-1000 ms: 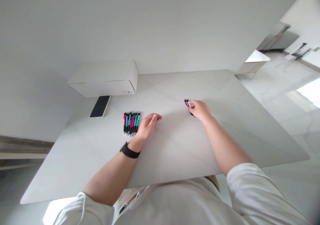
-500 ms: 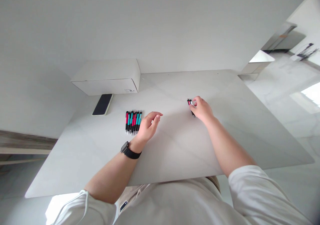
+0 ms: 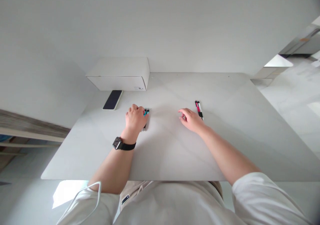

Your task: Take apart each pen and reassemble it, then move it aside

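Note:
My left hand (image 3: 134, 119), with a black watch on its wrist, is over the row of pens (image 3: 146, 112) and hides most of them. Its fingers are curled down with the thumb on the right side, closed on a pen, though the fingertips are hidden. Turquoise and black pen parts show beside the thumb. My right hand (image 3: 188, 119) hovers over the table's middle right, fingers bent and apart from the thumb, holding nothing. Just beyond it, a red-and-black pen (image 3: 197, 107) and a white-and-black pen (image 3: 200, 109) lie side by side.
A white box (image 3: 120, 82) stands against the wall at the back left. In front of it lies a dark-screened phone (image 3: 113, 100). The pale table (image 3: 172, 155) has its near edge close to my body.
My right hand has let go of the pens on the right and moved left. My left hand has shifted left onto the pen row, now covering it. The camera view has turned slightly left.

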`<state>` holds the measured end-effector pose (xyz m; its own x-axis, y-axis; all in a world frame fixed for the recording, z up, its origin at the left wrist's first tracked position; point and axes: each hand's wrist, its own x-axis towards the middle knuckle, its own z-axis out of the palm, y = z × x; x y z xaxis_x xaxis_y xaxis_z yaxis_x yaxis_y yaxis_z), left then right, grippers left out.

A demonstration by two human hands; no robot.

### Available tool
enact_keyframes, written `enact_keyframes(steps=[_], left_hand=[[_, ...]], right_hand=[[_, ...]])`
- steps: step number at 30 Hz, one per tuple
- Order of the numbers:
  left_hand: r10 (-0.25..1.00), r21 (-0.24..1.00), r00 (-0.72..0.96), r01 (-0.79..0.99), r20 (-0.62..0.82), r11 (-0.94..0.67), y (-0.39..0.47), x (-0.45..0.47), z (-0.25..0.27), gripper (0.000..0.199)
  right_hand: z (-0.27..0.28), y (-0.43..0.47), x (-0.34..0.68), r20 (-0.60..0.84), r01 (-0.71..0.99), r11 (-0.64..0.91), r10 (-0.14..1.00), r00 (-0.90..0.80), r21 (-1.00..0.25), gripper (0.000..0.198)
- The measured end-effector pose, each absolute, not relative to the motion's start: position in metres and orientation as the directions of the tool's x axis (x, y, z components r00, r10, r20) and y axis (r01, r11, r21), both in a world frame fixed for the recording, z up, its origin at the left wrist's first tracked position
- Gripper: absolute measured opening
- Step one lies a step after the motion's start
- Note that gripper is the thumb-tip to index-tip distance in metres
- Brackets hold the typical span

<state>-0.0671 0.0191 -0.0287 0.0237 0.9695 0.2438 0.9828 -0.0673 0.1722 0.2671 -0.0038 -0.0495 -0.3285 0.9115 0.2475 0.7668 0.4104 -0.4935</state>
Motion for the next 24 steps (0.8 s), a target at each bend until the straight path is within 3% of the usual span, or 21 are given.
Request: enact_keyframes(steps=[7, 13, 17, 24], left_hand=[[0.969, 0.175, 0.088, 0.976, 0.229, -0.13, 0.018, -0.057, -0.033, 0.023], [0.876, 0.313, 0.424, 0.82, 0.231, -0.479, 0.003, -0.026, -0.038, 0.015], [0.81, 0.374, 0.54, 0.719, 0.229, -0.585, -0.008, -0.002, -0.038, 0.01], [0.783, 0.463, 0.555, 0.636, 0.281, -0.617, -0.01, 0.004, -0.03, 0.014]], right_hand=[[-0.047, -0.004, 0.267, 0.254, 0.747, 0.436, 0.9, -0.354, -0.501, 0.03], [-0.046, -0.005, 0.26, 0.27, 0.708, 0.518, 0.855, -0.442, -0.48, 0.026], [-0.047, -0.007, 0.252, 0.267, 0.667, 0.6, 0.797, -0.541, -0.441, 0.023], [-0.046, -0.008, 0.247, 0.257, 0.677, 0.581, 0.811, -0.525, -0.451, 0.007]])
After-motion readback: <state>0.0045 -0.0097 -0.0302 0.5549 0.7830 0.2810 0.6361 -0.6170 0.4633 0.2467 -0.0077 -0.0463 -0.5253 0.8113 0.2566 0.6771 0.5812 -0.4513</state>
